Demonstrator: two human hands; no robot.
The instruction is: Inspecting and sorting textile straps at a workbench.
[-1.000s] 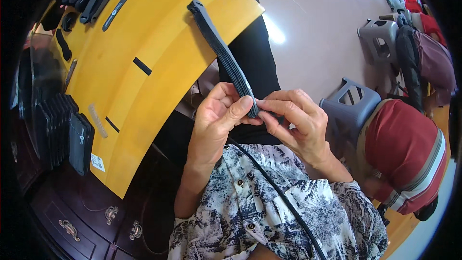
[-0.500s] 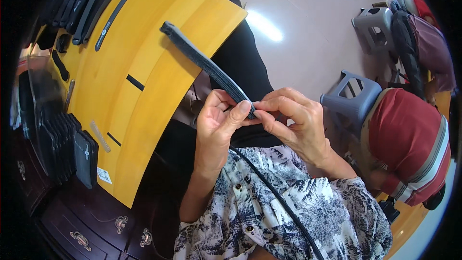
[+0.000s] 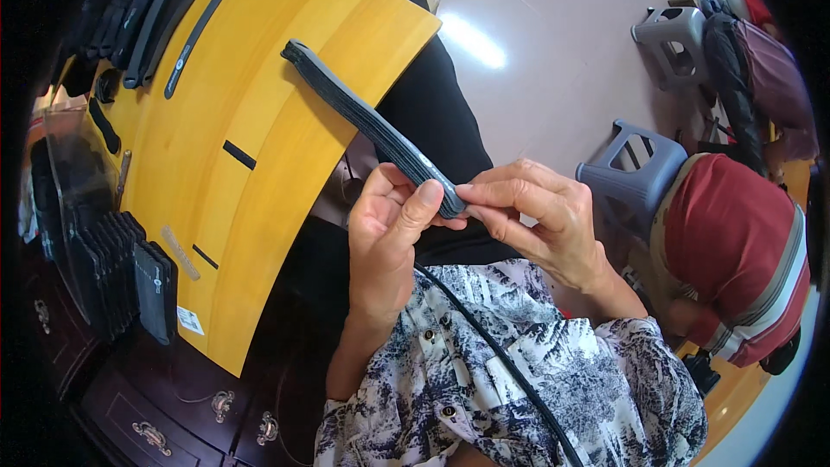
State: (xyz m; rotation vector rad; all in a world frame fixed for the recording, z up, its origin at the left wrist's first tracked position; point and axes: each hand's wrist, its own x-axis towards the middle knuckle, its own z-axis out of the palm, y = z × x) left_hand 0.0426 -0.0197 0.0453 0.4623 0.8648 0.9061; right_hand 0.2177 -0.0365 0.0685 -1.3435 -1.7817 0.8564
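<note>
A bundle of long black fabric straps (image 3: 372, 128), stacked in layers, slants from over the table down to my hands. My left hand (image 3: 386, 223) grips its near end, the thumb pressed on top and the fingers underneath. At the tip of that same end, my right hand (image 3: 543, 214) pinches with thumb and forefinger. The layered edges of the stack face up along its length, and its far end hangs over the yellow wooden table (image 3: 285, 134). My fingers hide part of the near end.
More black straps (image 3: 164, 13) lie at the table's far left, with one single strap (image 3: 210, 22) apart. Short black strips (image 3: 239, 155) and a clear ruler-like piece (image 3: 180, 252) rest on the table. Stacked black packs (image 3: 156, 292) stand left. A person in red (image 3: 735, 251) sits right, near a grey stool (image 3: 635, 169).
The strap bundle has turned in my hands, so more of its layered edges show. My right hand has shifted slightly to the right, still pinching the near end.
</note>
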